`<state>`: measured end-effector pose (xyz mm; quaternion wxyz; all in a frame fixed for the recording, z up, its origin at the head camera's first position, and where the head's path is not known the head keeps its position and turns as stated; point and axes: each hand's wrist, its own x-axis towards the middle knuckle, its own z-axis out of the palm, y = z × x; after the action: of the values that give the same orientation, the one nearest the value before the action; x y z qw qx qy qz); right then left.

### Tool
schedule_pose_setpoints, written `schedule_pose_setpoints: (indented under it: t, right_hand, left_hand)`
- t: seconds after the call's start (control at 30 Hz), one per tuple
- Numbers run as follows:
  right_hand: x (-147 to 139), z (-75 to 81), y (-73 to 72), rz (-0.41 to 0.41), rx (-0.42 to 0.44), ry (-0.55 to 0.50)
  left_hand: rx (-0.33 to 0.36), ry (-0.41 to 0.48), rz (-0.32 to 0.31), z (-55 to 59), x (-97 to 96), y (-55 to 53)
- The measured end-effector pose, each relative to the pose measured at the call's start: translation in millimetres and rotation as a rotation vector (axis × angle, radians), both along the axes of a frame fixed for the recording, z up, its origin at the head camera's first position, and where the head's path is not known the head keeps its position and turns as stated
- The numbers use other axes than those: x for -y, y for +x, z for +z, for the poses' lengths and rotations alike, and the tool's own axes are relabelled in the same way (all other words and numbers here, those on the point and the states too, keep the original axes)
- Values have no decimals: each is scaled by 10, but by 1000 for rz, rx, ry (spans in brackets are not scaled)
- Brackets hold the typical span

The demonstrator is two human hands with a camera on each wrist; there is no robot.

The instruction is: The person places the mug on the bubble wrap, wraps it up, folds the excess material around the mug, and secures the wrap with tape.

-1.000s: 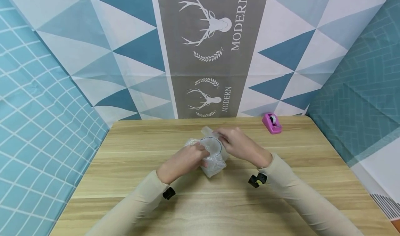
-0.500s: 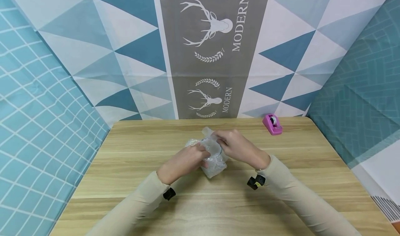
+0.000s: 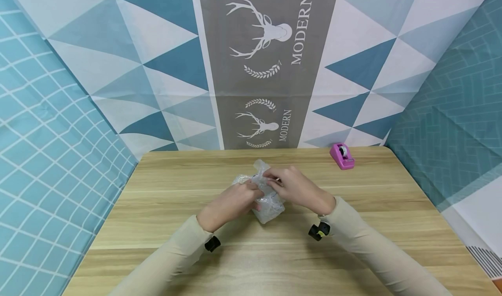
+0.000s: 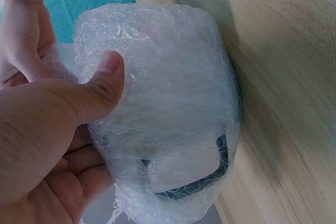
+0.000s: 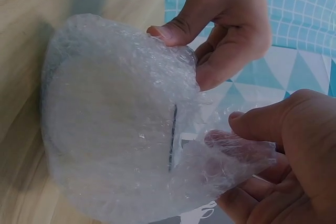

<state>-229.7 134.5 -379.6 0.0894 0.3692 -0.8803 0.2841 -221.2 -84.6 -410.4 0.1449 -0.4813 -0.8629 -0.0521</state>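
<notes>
Wrapped cup: on the tabletop, a little below the centre of the head view, between both hands and sheathed in bubble wrap.
Step in hand: judging by the pose, folding the loose end of the wrap over the cup's mouth.
Left hand: grips the bundle at its side, thumb pressed on the outside, fingers curled in behind; it seems to be the steadying hand.
Right hand: fingers and thumb pinched on the free flap of wrap, at the lower right of the right wrist view.
Next move: likely calls for laying that flap flat across the opening and pressing it down, the left hand's hold unchanged so the layers do not spring loose.
Tape dispenser: pink, near the far edge of the tabletop, right of centre in the head view; neither wrist view shows it.
Handle: a dark angular band, apparently the handle, through the plastic at the lower part of the left wrist view; the head view does not reveal it.
Rim: a thin dark line right of centre in the right wrist view, largely covered from above.
</notes>
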Motion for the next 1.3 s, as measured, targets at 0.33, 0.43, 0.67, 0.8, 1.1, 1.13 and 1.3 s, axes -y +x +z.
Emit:
schedule_pose_setpoints:
  t: [0.33, 0.43, 0.67, 0.8, 1.1, 1.13, 1.3]
  right_hand:
    - [18, -25, 6, 10, 60, -20]
    - [3, -38, 6, 12, 79, -24]
    - [-50, -45, -13, -12, 82, -2]
    - [-77, -52, -33, -11, 34, -5]
    - [-96, -109, -97, 26, 62, -68]
    - [-96, -114, -100, 28, 68, -75]
    - [-104, -136, -105, 25, 53, -69]
  left_hand:
    - [1, 15, 3, -1, 3, 4]
    - [-2, 30, -2, 1, -5, 2]
    - [-2, 16, 10, -1, -7, 7]
    - [2, 5, 16, 0, -9, 9]
    - [30, 14, 13, 12, -12, 19]
    - [31, 15, 14, 14, -13, 19]
    - [24, 23, 10, 16, -23, 14]
